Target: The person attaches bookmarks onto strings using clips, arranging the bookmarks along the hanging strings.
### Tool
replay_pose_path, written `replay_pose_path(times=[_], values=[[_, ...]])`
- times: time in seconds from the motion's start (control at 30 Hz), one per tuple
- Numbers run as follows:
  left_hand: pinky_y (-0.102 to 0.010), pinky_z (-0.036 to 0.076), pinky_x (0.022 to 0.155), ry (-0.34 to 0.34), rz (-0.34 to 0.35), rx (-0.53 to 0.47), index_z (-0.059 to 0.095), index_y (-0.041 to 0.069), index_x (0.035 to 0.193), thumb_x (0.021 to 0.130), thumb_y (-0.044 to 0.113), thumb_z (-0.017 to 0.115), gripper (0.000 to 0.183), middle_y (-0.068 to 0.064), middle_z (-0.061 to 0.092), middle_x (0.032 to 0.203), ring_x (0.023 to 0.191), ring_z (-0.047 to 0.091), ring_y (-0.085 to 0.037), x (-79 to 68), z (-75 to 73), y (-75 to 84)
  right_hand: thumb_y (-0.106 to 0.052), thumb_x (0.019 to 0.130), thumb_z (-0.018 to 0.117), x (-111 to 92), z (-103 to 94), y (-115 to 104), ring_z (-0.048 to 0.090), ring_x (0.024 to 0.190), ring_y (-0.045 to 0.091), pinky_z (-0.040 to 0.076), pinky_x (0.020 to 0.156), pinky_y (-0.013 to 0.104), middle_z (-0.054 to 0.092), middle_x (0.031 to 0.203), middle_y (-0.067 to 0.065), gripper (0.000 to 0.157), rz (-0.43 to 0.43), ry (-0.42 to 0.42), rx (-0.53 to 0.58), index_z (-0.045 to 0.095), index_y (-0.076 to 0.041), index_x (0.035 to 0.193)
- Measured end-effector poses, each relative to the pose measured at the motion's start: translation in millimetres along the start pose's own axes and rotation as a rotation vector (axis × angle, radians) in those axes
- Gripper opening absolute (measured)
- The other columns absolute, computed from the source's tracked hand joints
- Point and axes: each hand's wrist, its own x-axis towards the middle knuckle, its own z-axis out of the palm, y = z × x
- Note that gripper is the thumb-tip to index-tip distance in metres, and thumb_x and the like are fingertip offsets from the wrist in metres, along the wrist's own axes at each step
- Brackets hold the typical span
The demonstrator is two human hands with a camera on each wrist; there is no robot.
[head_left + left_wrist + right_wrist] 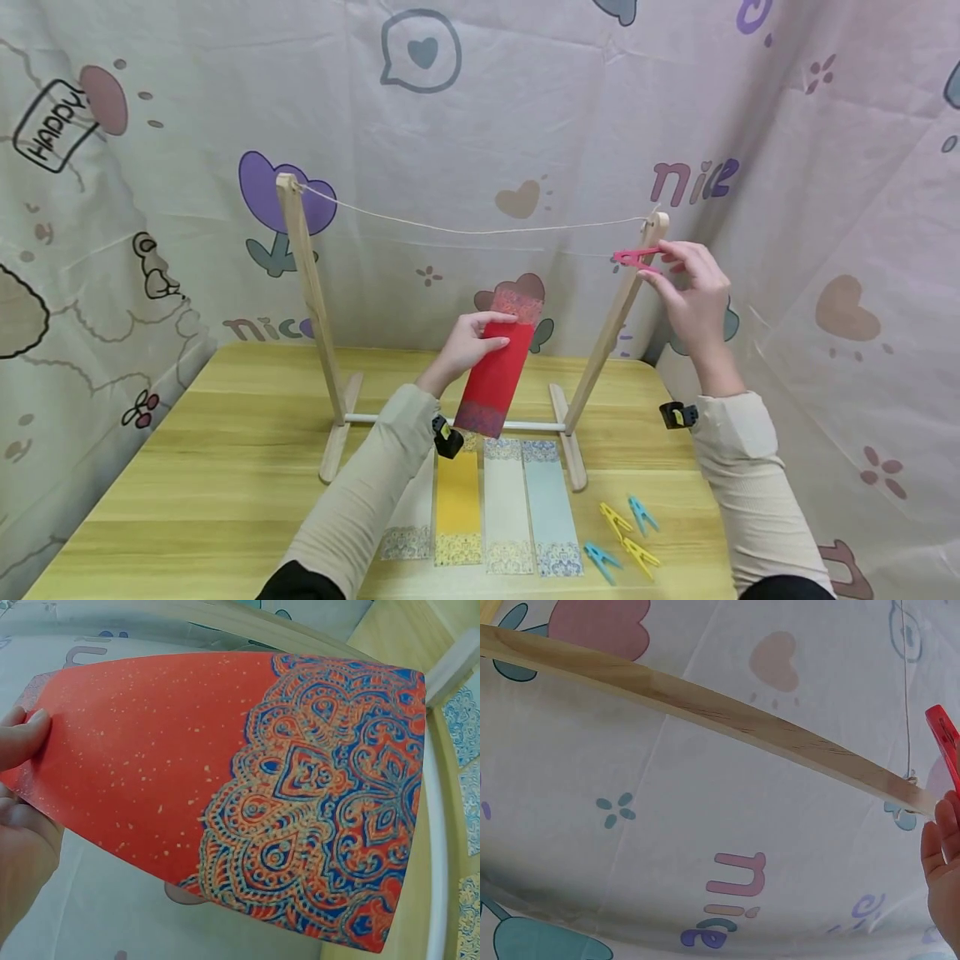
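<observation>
My left hand pinches a red paper strip near its upper end, thumb in front. Ornate patterned bands mark both ends of the strip; the left wrist view shows the lower band in blue and gold. My right hand holds a red clothespin by its handle end, beside the top of the right wooden post. A thin string runs between the two posts, above the strip and apart from it. In the right wrist view the clothespin is partly cut off.
The left post and a white crossbar complete the frame on the wooden table. White, yellow and light blue patterned strips lie in front. Several yellow and blue clothespins lie at right. A printed cloth hangs behind.
</observation>
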Motion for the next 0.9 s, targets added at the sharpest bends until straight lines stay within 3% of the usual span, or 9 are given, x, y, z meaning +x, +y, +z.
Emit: replay_pose_path(times=[0.37, 0.57, 0.73, 0.9], values=[[-0.034, 0.052, 0.066, -0.004, 0.080, 0.027, 0.060, 0.002, 0.115, 0.082, -0.005, 0.058, 0.033, -0.013, 0.061, 0.104, 0.080, 0.062, -0.024, 12.1, 8.3, 15.2, 0.004, 0.062, 0.076, 24, 0.8, -6, 0.054, 0.080, 0.025, 0.040, 0.073, 0.014, 0.064, 0.091, 0.017, 0.039, -0.054, 0.021, -0.023, 0.064, 0.005, 0.099], [-0.033, 0.052, 0.067, -0.040, 0.098, 0.030, 0.059, 0.000, 0.115, 0.083, -0.004, 0.057, 0.032, -0.015, 0.060, 0.106, 0.081, 0.062, -0.023, 12.0, 15.0, 34.0, 0.001, 0.061, 0.077, 41, 1.6, -9, 0.051, 0.079, 0.025, 0.037, 0.071, 0.013, 0.065, 0.090, 0.017, 0.038, -0.083, -0.002, -0.049, 0.065, 0.005, 0.096], [-0.033, 0.051, 0.069, -0.045, 0.158, 0.060, 0.057, -0.006, 0.114, 0.082, -0.008, 0.056, 0.031, -0.018, 0.058, 0.110, 0.082, 0.061, -0.025, 9.9, 17.3, 52.3, 0.000, 0.062, 0.076, 53, 0.2, -8, 0.050, 0.080, 0.027, 0.034, 0.070, 0.013, 0.064, 0.089, 0.020, 0.036, -0.109, -0.062, -0.113, 0.065, 0.007, 0.096], [-0.031, 0.051, 0.070, -0.020, 0.154, 0.051, 0.059, -0.001, 0.114, 0.083, -0.006, 0.058, 0.032, -0.014, 0.060, 0.107, 0.083, 0.060, -0.022, 24.1, 16.7, 46.0, -0.005, 0.064, 0.076, 63, -1.4, -7, 0.049, 0.083, 0.031, 0.035, 0.071, 0.017, 0.063, 0.090, 0.021, 0.037, -0.146, -0.166, -0.170, 0.064, 0.009, 0.097]])
